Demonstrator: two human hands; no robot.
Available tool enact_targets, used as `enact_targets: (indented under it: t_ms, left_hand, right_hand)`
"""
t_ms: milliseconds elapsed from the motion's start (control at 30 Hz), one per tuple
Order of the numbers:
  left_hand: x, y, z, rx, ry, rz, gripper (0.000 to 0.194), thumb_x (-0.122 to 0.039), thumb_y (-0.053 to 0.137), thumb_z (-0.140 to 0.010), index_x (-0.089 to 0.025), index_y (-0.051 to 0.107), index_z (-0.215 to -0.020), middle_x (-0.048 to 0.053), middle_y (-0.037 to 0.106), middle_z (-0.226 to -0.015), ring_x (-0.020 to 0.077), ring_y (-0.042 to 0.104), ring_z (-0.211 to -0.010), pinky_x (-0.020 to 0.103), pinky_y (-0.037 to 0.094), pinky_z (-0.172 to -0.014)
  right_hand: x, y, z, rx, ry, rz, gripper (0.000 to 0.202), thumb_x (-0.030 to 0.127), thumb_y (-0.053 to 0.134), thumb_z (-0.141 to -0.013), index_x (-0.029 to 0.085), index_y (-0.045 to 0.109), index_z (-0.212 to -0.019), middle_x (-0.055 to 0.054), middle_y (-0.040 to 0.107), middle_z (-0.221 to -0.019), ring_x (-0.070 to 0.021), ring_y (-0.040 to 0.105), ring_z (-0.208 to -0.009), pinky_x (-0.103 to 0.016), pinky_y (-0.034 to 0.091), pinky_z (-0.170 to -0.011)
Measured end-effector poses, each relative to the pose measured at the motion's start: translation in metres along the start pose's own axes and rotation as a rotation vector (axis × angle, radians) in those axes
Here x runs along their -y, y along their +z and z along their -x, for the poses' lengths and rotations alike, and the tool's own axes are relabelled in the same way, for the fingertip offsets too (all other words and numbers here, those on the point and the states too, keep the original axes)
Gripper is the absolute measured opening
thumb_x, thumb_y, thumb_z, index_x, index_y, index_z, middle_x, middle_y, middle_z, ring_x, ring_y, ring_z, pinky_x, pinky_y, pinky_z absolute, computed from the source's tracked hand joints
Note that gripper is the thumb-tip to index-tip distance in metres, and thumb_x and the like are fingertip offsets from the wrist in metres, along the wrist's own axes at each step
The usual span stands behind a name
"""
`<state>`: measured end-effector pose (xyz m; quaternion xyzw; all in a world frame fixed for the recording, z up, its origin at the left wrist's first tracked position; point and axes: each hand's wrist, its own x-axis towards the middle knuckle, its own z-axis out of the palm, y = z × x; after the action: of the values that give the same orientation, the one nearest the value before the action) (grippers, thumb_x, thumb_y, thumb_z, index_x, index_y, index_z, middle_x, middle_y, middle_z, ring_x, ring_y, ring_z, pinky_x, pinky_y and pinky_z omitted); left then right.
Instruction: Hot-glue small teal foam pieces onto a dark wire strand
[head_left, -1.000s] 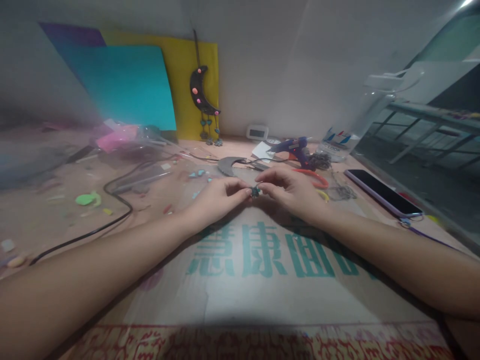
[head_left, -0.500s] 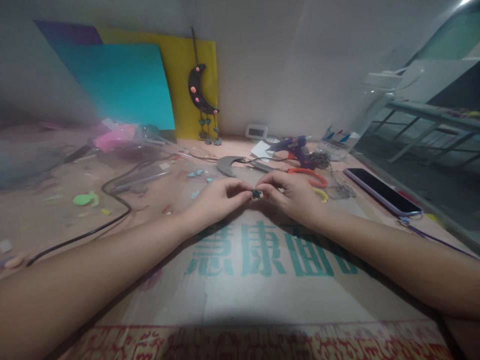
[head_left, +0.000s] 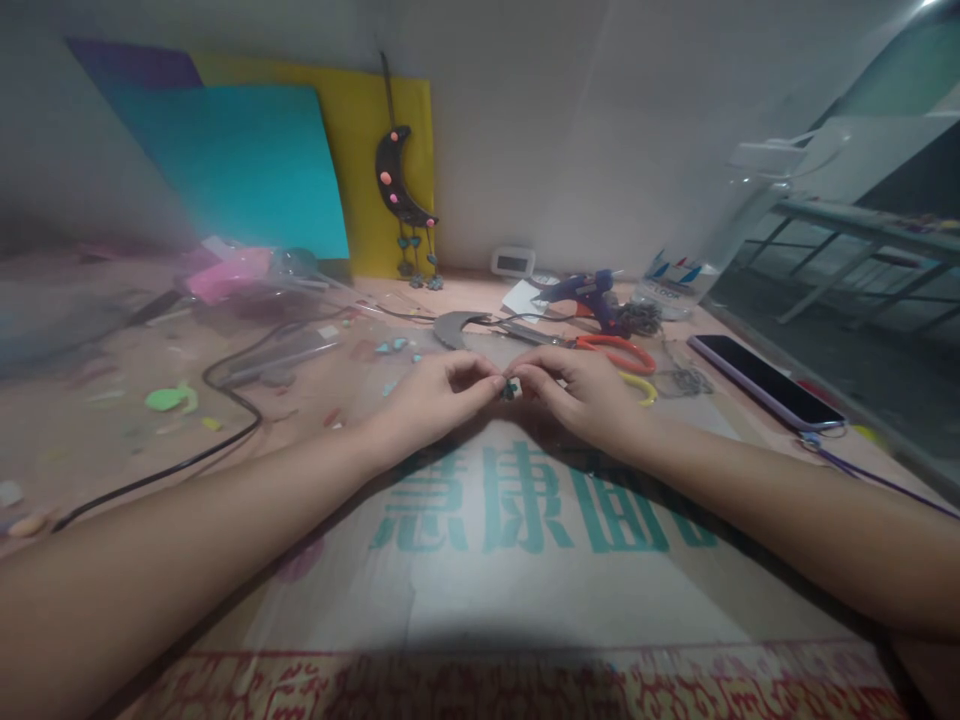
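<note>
A tiny dark green piece, lobed like a small flower (head_left: 510, 389), is pinched between my two hands over the printed sheet. My left hand (head_left: 442, 395) grips its left side with thumb and forefinger. From the other side, the thumb and fingers of my right hand (head_left: 581, 390) close on it; the fingertips partly hide it. Just beyond the hands lies a grey crescent (head_left: 455, 328). Behind my right hand are scissors with orange handles (head_left: 619, 352) and a yellow loop (head_left: 641, 390).
A glue gun (head_left: 589, 292), a small white clock (head_left: 513, 262) and a clear plastic jug (head_left: 742, 220) stand at the back. A phone (head_left: 765, 382) lies right. A black cord (head_left: 225, 445) crosses the left side among scraps. A dark moon ornament (head_left: 394, 180) hangs before yellow card (head_left: 360, 110).
The small flower-like piece has turned slightly between my fingertips and shows more of its green face. Both hands stay in nearly the same place.
</note>
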<state>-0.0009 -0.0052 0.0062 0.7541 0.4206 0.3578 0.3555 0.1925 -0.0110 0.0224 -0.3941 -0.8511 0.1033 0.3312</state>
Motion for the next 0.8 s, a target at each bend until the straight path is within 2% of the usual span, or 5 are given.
enact_targets:
  t_ms: [200,433,533,667,800]
  left_hand:
    - [-0.009,-0.003,0.002,-0.087,0.015,-0.063,0.019,-0.029,0.056,-0.085,-0.016,0.068,-0.082,0.001,0.070,-0.079,0.0141,0.061,-0.071,0.023,0.046,-0.067]
    - [-0.010,-0.004,0.003,-0.147,0.060,-0.123,0.018,-0.027,0.055,-0.086,-0.017,0.068,-0.081,0.000,0.070,-0.078,0.0136,0.061,-0.073,0.022,0.046,-0.071]
    - [-0.010,-0.003,0.003,-0.135,0.055,-0.138,0.018,-0.027,0.055,-0.087,-0.016,0.068,-0.080,0.000,0.070,-0.077,0.0135,0.061,-0.073,0.022,0.046,-0.071]
    - [-0.010,-0.003,0.003,-0.106,0.069,-0.134,0.019,-0.028,0.054,-0.087,-0.016,0.068,-0.080,0.000,0.070,-0.078,0.0131,0.061,-0.071,0.022,0.046,-0.071]
    - [-0.011,-0.003,0.003,-0.103,0.050,-0.125,0.018,-0.027,0.055,-0.086,-0.016,0.067,-0.080,0.000,0.070,-0.077,0.0137,0.061,-0.071,0.023,0.046,-0.069]
  right_hand:
    - [-0.002,0.002,0.003,0.008,0.031,-0.066,0.022,0.019,0.048,-0.091,0.016,0.062,-0.108,-0.002,0.068,-0.081,-0.0133,0.061,-0.070,-0.024,0.045,-0.062]
    - [-0.002,0.006,0.002,-0.051,0.140,-0.246,0.017,0.022,0.062,-0.084,0.018,0.059,-0.101,0.000,0.069,-0.078,-0.0138,0.066,-0.068,-0.025,0.051,-0.063]
    - [-0.001,0.003,0.000,-0.121,0.079,-0.148,0.016,0.022,0.068,-0.080,0.017,0.063,-0.094,-0.002,0.069,-0.081,-0.0150,0.066,-0.072,-0.026,0.052,-0.065]
    - [-0.003,0.001,-0.002,-0.152,-0.051,0.056,0.012,0.020,0.065,-0.082,0.016,0.067,-0.093,-0.003,0.069,-0.079,-0.0136,0.060,-0.067,-0.026,0.048,-0.062]
    - [-0.012,0.001,-0.002,-0.177,-0.134,0.110,0.006,0.020,0.063,-0.084,0.017,0.068,-0.086,-0.003,0.068,-0.076,-0.0136,0.058,-0.065,-0.026,0.045,-0.061]
